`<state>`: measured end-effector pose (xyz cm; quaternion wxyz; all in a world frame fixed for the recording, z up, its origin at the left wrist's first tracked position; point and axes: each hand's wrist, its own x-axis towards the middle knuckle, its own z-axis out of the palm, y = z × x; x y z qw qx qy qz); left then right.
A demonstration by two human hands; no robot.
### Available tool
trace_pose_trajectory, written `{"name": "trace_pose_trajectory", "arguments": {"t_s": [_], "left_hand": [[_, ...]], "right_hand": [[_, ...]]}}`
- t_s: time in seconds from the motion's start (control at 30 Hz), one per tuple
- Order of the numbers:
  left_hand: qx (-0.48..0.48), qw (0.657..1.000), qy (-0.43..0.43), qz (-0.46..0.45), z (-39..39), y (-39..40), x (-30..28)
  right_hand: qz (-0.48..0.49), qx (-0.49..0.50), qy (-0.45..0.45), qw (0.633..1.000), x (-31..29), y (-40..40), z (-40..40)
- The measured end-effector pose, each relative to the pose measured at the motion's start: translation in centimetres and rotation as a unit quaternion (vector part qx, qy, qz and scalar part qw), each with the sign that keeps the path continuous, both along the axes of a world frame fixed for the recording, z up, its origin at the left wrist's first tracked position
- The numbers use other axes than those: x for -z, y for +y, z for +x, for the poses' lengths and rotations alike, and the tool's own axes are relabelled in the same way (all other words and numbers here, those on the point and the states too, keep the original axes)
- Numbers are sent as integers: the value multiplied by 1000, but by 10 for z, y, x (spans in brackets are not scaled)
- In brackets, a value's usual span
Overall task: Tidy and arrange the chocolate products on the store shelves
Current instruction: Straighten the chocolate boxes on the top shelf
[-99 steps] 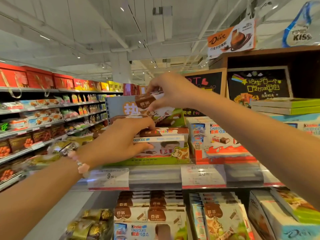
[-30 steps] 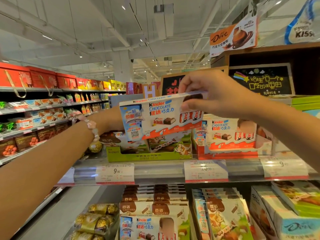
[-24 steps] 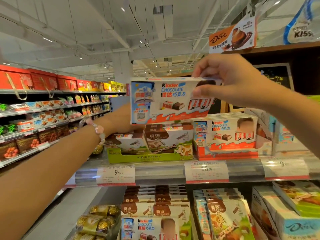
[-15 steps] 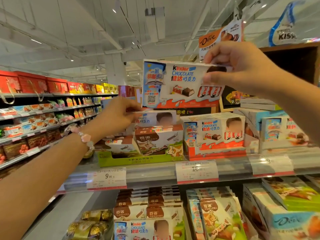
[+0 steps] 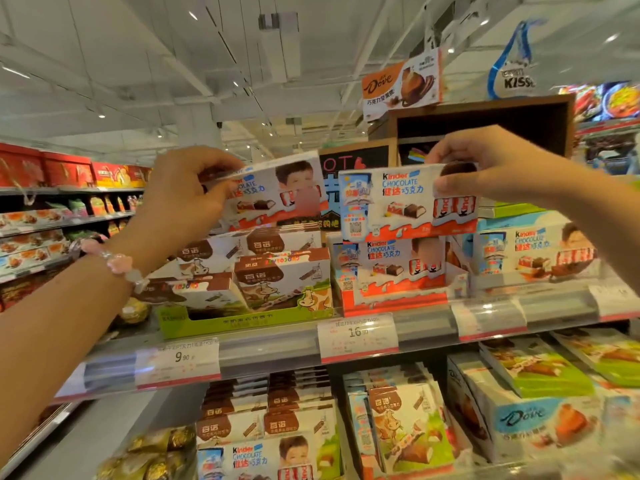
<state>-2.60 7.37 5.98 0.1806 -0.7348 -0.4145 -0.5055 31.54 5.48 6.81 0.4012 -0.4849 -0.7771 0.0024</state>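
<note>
Bright, even light from ceiling lamps; wide-angle bending at edges, lower right corner blurred.

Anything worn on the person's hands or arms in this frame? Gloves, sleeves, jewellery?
No gloves, and no sleeves visible: both forearms are bare as far as the frame shows. The left wrist carries a bracelet of pale pink beads. The right hand shows no rings or watch in view.
</note>
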Motion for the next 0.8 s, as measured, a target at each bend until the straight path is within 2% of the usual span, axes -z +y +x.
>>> {"name": "trace_pose_trajectory", "arguments": {"t_s": [0.17,0.3,0.47,0.63,0.8], "left_hand": [[26,999,-15,46,11,-4,-9],[81,996,-23,40,26,-7,-15],[142,990,-1,5,52,-9,-14],[181,983,-8,-26,80,-10,-11],[202,976,-39,-73,104,-11,-17]], "right_hand": [[-26,16,-70,997,21,14,-11],[-35,42,-94,994,36,25,-15],[-32,39,-101,994,45,30,-20],[-35,19,-113,993,46,35,-23],[-28,2,-164,986,41,39,-16]]}}
